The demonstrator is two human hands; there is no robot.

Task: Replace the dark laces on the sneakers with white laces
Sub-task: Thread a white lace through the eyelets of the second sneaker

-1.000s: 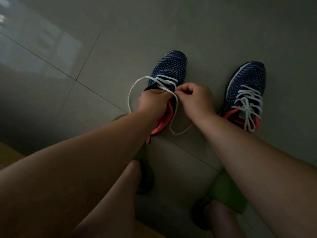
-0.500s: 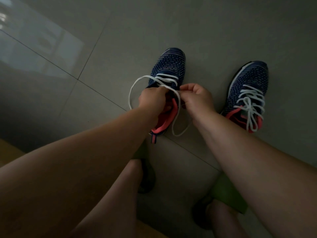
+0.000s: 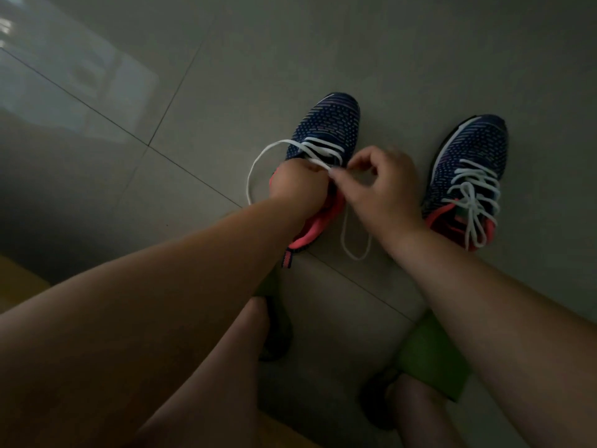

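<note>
Both sneakers (image 3: 326, 124) are navy with pale dotted stripes and coral-pink collars; laces (image 3: 473, 192) white; floor (image 3: 323, 43) grey tile.

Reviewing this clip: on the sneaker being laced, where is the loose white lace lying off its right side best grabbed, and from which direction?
Take the loose white lace at the bare loop lying on the floor beside the sneaker, coming from above on the shoe's right. Probably best there: it lies flat and clear of the left hand and right hand.
</note>
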